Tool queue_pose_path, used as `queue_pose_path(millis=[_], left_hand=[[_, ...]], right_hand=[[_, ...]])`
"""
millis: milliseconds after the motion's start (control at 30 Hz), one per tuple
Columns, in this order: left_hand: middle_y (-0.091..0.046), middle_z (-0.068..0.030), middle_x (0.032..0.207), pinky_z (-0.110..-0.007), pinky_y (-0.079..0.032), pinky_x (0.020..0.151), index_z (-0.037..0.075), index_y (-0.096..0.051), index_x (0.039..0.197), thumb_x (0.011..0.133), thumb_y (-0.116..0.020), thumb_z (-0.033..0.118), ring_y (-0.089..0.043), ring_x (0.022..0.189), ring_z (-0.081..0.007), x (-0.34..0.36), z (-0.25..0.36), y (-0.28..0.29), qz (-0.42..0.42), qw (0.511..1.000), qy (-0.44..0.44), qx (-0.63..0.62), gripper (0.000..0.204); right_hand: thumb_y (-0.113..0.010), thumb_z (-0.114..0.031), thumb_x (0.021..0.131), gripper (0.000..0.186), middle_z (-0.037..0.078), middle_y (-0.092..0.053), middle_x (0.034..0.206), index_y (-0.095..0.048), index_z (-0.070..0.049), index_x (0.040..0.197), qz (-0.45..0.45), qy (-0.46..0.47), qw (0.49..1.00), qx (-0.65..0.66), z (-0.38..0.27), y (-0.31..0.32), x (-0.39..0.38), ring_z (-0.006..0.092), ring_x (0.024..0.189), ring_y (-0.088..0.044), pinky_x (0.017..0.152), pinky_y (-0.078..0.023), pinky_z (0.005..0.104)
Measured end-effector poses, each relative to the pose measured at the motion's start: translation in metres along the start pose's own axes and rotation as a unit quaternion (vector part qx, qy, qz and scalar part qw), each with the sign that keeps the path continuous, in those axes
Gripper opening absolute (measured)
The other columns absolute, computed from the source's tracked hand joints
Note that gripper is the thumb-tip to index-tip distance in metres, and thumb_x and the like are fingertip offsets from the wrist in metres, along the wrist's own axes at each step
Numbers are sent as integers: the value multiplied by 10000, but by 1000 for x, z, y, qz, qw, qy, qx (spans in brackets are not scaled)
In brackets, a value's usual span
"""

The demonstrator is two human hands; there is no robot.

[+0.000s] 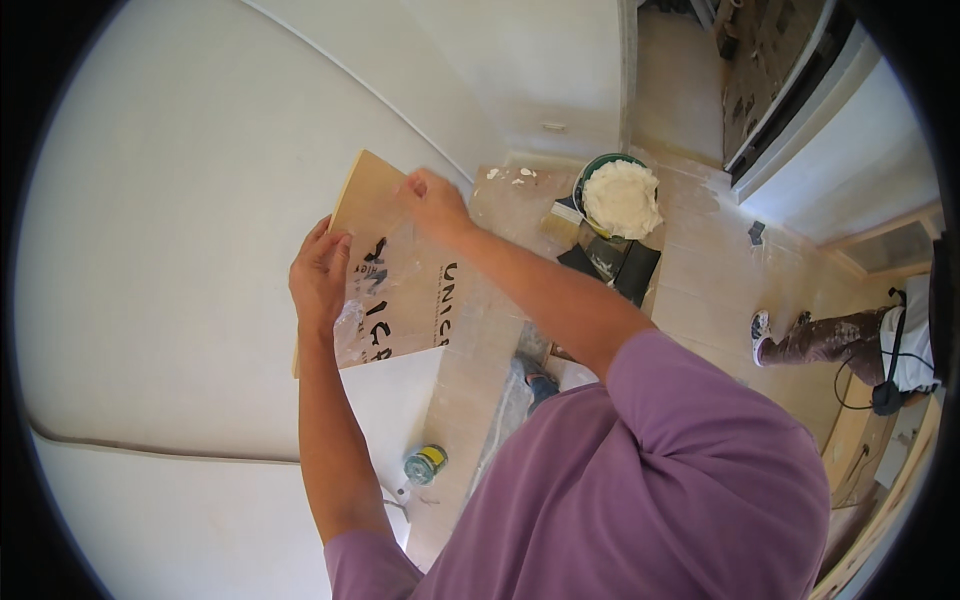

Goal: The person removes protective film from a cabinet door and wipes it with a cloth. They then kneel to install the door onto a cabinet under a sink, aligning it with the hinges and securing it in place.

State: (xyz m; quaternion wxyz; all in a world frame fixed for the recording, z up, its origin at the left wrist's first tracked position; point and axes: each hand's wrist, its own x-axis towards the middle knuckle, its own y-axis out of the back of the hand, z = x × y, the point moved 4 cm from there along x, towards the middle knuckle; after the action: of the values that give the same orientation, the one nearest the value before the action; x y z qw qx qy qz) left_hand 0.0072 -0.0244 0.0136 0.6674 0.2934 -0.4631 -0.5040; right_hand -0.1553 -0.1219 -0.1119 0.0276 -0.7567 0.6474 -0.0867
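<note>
A tan, flat board or stiff sheet (390,300) with black lettering and whitish smears stands tilted in front of me, close to the white wall. My left hand (321,272) grips its left edge, thumb on the front face and fingers round behind. At the upper right edge of the board is my right hand (434,203), its fingers curled in a pinch. Whatever lies between those fingertips is too small to make out. Beyond my right arm stands a dark green bucket (577,190), heaped with off-white paste (622,199). A wide brush (562,221) lies beside it.
Black-edged flat tools (633,272) lie below the bucket. A green-and-yellow container (425,464) is on the floor near the left wall (180,250). Another person's legs in stained trousers (830,335) show at the right. A doorway (680,85) opens at the back.
</note>
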Motion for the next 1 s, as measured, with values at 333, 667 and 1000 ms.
queue_pose_path(millis=[333,667,1000], left_hand=[[-601,-69,1437,-369,-549,895,87,-790,989,824,-752,56,-691,1101,-281,-1,6,-3,-64,997,-41,25,173],[-609,-65,1423,-393,-560,841,36,-765,904,753,-847,130,-702,1043,-312,-2,8,-1,-56,998,-39,17,196],[-624,-100,1398,-417,-553,832,17,-708,771,769,-854,219,-692,1053,-331,0,24,0,-50,995,-26,84,248]], right_hand=[[-685,-255,899,223,142,-726,916,-736,-50,972,-74,262,929,-249,-22,23,64,339,833,-683,778,-535,433],[-629,-196,892,185,105,-706,826,-710,-31,912,-2,155,985,-74,-20,20,60,245,726,-660,695,-532,372],[-674,-281,953,275,48,-639,741,-691,-8,924,-56,-41,988,141,-9,27,69,106,635,-592,547,-476,280]])
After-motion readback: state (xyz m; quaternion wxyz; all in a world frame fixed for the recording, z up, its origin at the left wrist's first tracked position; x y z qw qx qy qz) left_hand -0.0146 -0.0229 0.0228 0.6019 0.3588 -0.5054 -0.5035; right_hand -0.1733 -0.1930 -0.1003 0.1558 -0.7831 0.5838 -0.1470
